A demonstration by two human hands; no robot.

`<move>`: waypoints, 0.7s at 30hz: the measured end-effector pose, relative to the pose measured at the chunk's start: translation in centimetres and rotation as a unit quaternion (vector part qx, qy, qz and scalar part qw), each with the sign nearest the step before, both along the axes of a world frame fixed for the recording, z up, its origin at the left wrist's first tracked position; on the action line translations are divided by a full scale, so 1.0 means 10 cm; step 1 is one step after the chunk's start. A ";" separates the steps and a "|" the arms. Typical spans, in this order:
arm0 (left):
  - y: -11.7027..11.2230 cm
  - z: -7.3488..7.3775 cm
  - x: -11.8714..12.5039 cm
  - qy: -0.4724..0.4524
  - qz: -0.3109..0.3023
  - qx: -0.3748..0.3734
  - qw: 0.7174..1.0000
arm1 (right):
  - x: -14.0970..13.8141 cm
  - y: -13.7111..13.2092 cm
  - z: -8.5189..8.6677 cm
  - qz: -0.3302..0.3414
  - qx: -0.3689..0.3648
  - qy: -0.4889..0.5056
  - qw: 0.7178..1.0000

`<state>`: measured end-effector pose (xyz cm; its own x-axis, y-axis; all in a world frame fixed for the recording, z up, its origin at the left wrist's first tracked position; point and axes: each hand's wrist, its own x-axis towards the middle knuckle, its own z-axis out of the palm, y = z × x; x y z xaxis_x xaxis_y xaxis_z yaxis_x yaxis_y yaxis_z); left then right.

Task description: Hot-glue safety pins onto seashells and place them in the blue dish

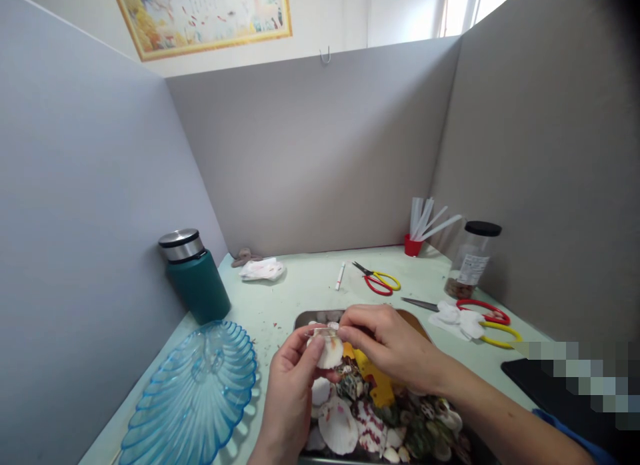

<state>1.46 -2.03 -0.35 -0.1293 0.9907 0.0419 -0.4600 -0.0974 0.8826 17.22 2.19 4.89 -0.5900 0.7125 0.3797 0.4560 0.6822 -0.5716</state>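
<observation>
My left hand (295, 378) grips a white scallop shell (330, 353) between thumb and fingers, its hinge edge upward. At that edge the fingertips of my right hand (380, 342) are pinched together. A thin pale piece runs along the hinge near them, too small to make out. Both hands are over a metal tray (306, 316) filled with shells. Below them lie a larger white scallop shell (338, 426), a purple-speckled shell (370, 428), dark greenish shells (427, 433) and a yellow flat piece (381, 388).
On the left are a blue shell-shaped glass dish (193, 398) and a teal bottle (197, 285). Scissors (377, 282), larger scissors (493, 315) with white tissue (455, 318), a jar (470, 265) and a red cup (413, 246) of translucent sticks stand or lie beyond the tray. Grey partitions surround the table.
</observation>
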 end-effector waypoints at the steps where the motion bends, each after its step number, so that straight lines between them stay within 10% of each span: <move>1: 0.00 0.00 0.00 -0.001 0.001 -0.002 1.000 | 0.00 0.00 0.00 0.000 0.003 0.000 1.000; 21: -0.01 0.01 0.01 0.056 -0.002 0.012 0.998 | 0.00 -0.04 0.03 0.001 -0.001 -0.012 1.000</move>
<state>1.59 -2.15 -0.23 -0.1182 0.9899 0.0788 -0.3599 -0.1166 0.9257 17.25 1.77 5.23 -0.6010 0.7113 0.3646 0.4678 0.6829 -0.5612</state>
